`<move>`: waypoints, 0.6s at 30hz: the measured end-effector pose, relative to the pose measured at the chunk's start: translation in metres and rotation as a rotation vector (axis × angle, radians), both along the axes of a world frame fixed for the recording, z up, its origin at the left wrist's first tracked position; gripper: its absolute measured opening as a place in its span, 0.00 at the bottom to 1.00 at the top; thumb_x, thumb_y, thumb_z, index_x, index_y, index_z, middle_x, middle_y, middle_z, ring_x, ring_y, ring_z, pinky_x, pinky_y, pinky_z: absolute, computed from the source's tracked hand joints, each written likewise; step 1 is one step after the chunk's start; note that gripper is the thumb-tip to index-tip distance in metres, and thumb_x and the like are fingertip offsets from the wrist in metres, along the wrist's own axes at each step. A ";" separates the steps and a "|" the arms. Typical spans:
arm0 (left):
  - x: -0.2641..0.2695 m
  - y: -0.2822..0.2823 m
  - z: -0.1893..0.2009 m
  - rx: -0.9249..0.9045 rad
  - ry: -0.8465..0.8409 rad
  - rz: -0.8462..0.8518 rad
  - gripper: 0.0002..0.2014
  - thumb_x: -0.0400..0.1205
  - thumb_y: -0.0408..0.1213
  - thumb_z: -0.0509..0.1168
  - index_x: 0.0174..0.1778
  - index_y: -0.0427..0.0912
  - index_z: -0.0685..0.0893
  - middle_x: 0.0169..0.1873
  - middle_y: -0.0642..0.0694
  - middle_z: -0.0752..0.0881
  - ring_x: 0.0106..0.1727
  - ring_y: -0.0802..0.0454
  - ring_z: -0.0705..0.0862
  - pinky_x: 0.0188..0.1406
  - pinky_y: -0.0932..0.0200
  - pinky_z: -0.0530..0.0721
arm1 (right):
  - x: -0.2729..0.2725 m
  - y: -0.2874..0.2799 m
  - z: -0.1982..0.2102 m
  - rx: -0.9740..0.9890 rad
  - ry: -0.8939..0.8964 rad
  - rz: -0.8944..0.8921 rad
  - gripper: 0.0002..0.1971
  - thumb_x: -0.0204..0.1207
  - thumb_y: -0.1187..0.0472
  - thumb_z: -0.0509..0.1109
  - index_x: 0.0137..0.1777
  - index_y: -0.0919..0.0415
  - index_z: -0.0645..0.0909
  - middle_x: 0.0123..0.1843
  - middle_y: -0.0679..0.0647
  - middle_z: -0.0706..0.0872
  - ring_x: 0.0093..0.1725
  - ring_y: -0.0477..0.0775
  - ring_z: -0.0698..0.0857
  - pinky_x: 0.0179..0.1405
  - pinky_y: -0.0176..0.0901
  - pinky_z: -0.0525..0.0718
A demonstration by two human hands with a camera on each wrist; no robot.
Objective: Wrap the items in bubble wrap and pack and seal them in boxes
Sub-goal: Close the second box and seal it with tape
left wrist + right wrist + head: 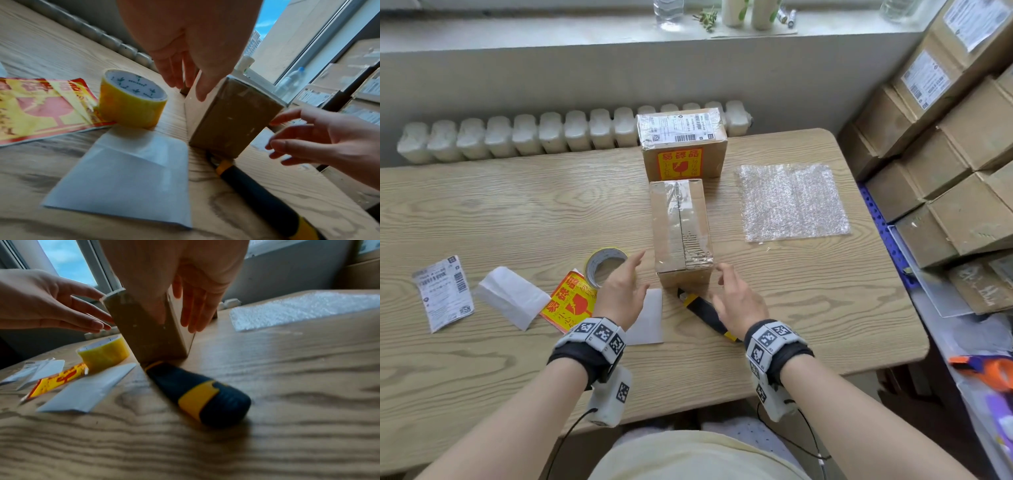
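A small brown cardboard box (681,226), its top seam taped shut, stands on the wooden table (517,205). My left hand (623,287) hovers open just left of its near end, fingers straight, not touching. On the right side my right hand (736,301) is open too, fingers loosely spread beside the box (148,331). A black-and-yellow utility knife (705,313) lies against the box's near bottom edge, between my hands. A roll of yellowish tape (604,265) sits left of the box. A sheet of bubble wrap (792,202) lies flat to the right.
A second, labelled box (683,144) with a red-and-yellow fragile sticker stands behind the first. Fragile stickers (571,301), white backing papers (508,296) and a shipping label (443,293) lie at the left. Stacked cartons (955,154) fill shelves on the right; a radiator (517,137) runs behind.
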State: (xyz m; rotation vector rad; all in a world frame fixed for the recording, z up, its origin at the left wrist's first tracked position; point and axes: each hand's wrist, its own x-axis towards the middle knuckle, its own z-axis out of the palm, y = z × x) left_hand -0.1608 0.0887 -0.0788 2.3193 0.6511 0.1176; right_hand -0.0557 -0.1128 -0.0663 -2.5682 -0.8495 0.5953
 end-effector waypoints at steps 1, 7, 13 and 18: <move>-0.002 0.005 -0.003 0.036 0.041 0.005 0.29 0.78 0.29 0.68 0.76 0.42 0.70 0.65 0.40 0.81 0.67 0.43 0.79 0.62 0.50 0.78 | -0.003 0.000 -0.006 -0.059 0.024 -0.006 0.26 0.80 0.51 0.64 0.75 0.56 0.63 0.66 0.52 0.77 0.61 0.55 0.80 0.53 0.49 0.79; -0.004 0.037 -0.025 0.187 0.250 -0.062 0.21 0.77 0.32 0.68 0.68 0.39 0.78 0.60 0.38 0.83 0.64 0.38 0.77 0.66 0.46 0.73 | -0.016 0.005 -0.033 -0.281 0.052 0.053 0.29 0.72 0.49 0.74 0.69 0.58 0.70 0.64 0.55 0.74 0.63 0.58 0.77 0.58 0.49 0.78; -0.001 0.048 -0.041 0.271 0.533 -0.146 0.16 0.75 0.32 0.64 0.59 0.42 0.81 0.52 0.39 0.86 0.62 0.40 0.80 0.78 0.49 0.60 | -0.009 0.000 -0.029 -0.297 0.069 0.066 0.18 0.75 0.64 0.66 0.65 0.60 0.73 0.61 0.56 0.73 0.61 0.60 0.76 0.51 0.48 0.75; 0.006 0.048 -0.027 0.259 0.580 -0.058 0.09 0.79 0.33 0.61 0.55 0.40 0.77 0.49 0.33 0.85 0.58 0.34 0.80 0.48 0.48 0.79 | 0.011 -0.026 -0.026 -0.350 0.113 0.000 0.18 0.74 0.65 0.65 0.63 0.59 0.72 0.62 0.55 0.74 0.64 0.57 0.74 0.55 0.45 0.74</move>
